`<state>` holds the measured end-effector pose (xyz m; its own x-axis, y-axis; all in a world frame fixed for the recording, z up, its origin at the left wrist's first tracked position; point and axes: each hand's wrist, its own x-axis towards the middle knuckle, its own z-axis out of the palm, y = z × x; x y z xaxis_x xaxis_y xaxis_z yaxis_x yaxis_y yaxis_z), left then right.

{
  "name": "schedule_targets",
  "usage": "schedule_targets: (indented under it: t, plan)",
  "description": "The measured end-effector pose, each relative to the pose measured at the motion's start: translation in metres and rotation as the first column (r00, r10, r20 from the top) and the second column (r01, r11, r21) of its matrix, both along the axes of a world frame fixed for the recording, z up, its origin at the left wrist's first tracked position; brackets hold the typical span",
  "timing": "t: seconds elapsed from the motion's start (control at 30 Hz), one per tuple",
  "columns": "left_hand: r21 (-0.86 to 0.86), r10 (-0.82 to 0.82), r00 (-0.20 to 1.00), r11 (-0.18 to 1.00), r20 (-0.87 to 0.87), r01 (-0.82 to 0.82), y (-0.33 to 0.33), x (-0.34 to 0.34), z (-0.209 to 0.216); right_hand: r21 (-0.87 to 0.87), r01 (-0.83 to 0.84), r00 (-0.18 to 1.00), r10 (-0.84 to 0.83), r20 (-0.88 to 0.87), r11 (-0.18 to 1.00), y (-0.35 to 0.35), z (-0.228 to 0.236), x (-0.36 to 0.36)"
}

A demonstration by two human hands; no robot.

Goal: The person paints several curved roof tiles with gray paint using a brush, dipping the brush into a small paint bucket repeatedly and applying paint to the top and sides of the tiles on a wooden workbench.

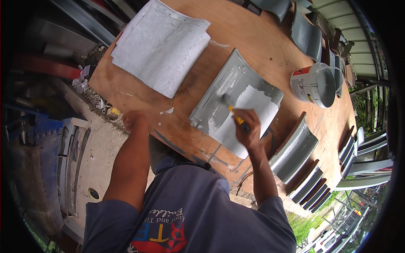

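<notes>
My right hand (248, 126) is closed around a paintbrush (230, 109) with a yellow and black handle. The blurred bristles are over a curved roof tile (257, 105), partly coated in grey paint. White surface still shows across its middle and near side, and streaks run through the grey. At the table's near left edge rests my left hand (136, 121), its fingers curled over the edge and partly hidden. Farther left lies a white, uncoated roof tile (162, 48). A white bucket (301, 82) holding grey paint stands to the right of the grey tile.
Several grey tiles lean along the right side of the wooden table (249, 31), including a glossy grey tile (295, 147). Another grey tile (306, 37) lies at the far edge. Metal bars (86, 21) lie beyond the left edge, and concrete floor (105, 147) shows below.
</notes>
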<state>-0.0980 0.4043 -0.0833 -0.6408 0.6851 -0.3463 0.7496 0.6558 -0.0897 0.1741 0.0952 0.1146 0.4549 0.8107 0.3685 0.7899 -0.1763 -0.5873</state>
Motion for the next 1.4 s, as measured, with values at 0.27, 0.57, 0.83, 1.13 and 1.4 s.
schedule_targets:
  t: [0.27, 0.57, 0.83, 1.13, 1.4]
  plan:
    - [-0.069, -0.105, 0.989, 0.993, -0.103, 0.098, -0.001, -0.010, -0.016, -0.094, -0.150, 0.914, 0.102, -0.394, 0.984, -0.026, 0.021, -0.068]
    - [-0.106, -0.117, 0.989, 0.989, -0.089, 0.107, -0.001, -0.013, -0.011, 0.033, 0.216, 0.950, -0.202, -0.238, 0.976, 0.023, 0.009, 0.062]
    - [-0.306, -0.132, 0.971, 0.950, -0.198, 0.067, 0.012, -0.012, -0.045, 0.101, 0.238, 0.971, -0.236, -0.035, 0.966, 0.029, -0.007, 0.038]
    - [-0.099, -0.015, 0.994, 0.995, -0.106, 0.005, 0.008, -0.008, -0.028, -0.046, -0.138, 0.944, 0.117, -0.309, 0.989, -0.028, -0.005, -0.084]
    - [0.058, 0.163, 0.986, 0.985, 0.028, -0.164, 0.006, -0.014, -0.027, -0.137, -0.023, 0.859, -0.050, -0.509, 0.990, -0.034, 0.016, -0.082]
